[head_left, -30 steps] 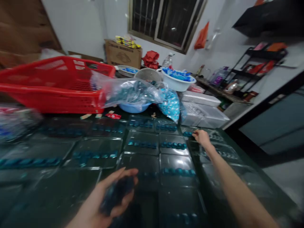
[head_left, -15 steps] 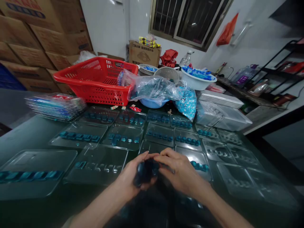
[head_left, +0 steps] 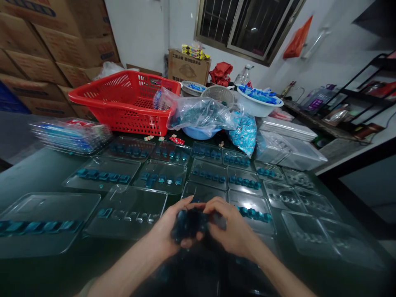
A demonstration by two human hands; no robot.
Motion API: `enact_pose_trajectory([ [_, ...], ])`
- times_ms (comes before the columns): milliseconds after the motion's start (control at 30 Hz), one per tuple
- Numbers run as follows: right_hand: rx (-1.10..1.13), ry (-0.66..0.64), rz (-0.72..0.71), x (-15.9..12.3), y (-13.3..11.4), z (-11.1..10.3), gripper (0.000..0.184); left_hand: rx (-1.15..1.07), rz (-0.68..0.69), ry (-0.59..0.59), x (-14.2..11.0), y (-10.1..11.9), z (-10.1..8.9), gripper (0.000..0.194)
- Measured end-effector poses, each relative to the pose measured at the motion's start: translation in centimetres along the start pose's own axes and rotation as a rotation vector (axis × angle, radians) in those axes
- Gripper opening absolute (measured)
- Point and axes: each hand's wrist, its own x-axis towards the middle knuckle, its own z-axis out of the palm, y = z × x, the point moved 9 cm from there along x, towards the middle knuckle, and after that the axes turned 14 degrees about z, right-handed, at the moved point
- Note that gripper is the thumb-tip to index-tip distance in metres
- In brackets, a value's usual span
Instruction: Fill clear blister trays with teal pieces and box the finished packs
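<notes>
My left hand (head_left: 167, 227) is cupped, palm up, around a clump of small dark blue-green pieces (head_left: 188, 225), its fingers curled under them. Over that clump, my right hand (head_left: 233, 227) has its thumb and fingertips pinched together at the clump's right side; what sits between them is hidden. Both hands are above clear plastic trays. The tray (head_left: 136, 233) left of them has one teal piece (head_left: 105, 213) at the left end of a row of moulded hollows. On the right, another tray (head_left: 262, 202) bears a row of teal pieces (head_left: 255, 214) partly behind my right hand.
Several more clear trays (head_left: 37, 202) cover the dark table. Behind stand a red basket (head_left: 123, 111), a plastic bag (head_left: 204, 113) over a blue bowl (head_left: 199, 133), and a white basin (head_left: 258, 108). Stacked packs (head_left: 71, 136) lie left; clear containers (head_left: 291, 150) lie right.
My right hand's fingers have curled in more tightly at the clump, and that hand has shifted slightly left. My left hand stays around the pieces, tilted a little more open.
</notes>
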Motion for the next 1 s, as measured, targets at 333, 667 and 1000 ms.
enact_pose_trajectory([
  [333,0.491,-0.091,0.327,0.9,4.1,-0.3,0.013,0.195,0.152,-0.091,0.2,0.5,0.7,0.026],
  [667,0.509,-0.049,0.287,1.3,4.3,1.0,0.010,0.189,0.177,-0.023,0.8,0.1,-0.6,0.021],
  [1000,0.691,-0.147,0.356,0.7,4.8,2.7,0.020,0.224,0.213,-0.004,0.4,0.4,-0.2,0.024],
])
